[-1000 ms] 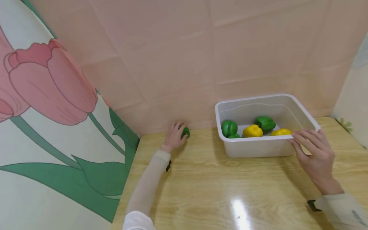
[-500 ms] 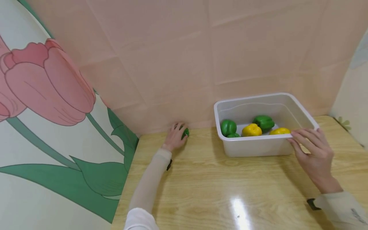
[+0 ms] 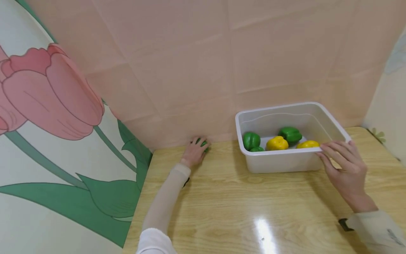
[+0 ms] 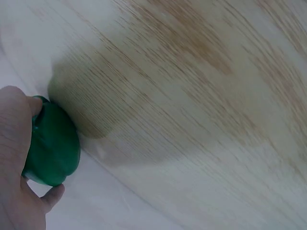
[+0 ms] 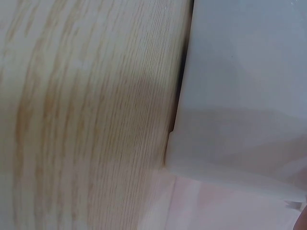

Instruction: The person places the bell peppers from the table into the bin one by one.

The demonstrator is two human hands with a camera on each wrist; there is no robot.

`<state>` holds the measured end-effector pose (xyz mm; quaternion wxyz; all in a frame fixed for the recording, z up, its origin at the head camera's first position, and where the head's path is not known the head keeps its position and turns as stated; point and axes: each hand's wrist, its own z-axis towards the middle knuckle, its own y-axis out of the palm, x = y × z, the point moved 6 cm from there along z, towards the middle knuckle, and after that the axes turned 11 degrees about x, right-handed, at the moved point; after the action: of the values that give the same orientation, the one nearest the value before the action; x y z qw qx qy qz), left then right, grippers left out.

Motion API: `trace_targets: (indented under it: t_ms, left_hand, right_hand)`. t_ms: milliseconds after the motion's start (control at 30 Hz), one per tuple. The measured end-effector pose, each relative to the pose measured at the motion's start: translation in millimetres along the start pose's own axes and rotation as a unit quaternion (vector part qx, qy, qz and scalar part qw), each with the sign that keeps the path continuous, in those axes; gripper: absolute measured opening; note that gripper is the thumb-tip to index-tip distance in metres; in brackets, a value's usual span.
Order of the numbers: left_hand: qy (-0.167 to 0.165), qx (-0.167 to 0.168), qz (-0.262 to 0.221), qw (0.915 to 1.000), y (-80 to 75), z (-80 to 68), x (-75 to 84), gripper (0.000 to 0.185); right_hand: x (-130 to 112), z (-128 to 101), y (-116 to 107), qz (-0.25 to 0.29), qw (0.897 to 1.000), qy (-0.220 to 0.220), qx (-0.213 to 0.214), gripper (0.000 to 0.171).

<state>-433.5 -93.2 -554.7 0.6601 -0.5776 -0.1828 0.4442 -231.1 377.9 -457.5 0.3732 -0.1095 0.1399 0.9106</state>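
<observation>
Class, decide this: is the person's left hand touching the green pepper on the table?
Touching. The left wrist view shows the left hand with fingers curled round the green pepper, no gap between them.

Staged tabletop set; paper backdrop (image 3: 190,53); wooden table (image 3: 241,211)

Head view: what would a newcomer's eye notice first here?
Probably the large pink tulip picture on the left panel. Then the white plastic tub on the wooden table, holding green and yellow bell peppers, with the right hand at its near corner. By the wall, the left hand grips another green bell pepper.
</observation>
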Motion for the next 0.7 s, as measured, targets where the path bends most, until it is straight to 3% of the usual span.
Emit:
trace_targets:
  t_ms: [200, 700]
  left_hand:
    - [0.017, -0.031, 0.054, 0.998, 0.3, -0.4, 3.2, 0.05]
    - [0.01, -0.026, 0.035, 0.999, -7.9, 1.6, 7.3, 0.055]
  right_hand:
    - [1.3, -0.9, -0.8, -0.002, 1.0, 0.001, -0.006, 0.029]
    - [1.3, 0.0, -1.1, -0.007, 1.0, -0.005, -0.005, 0.029]
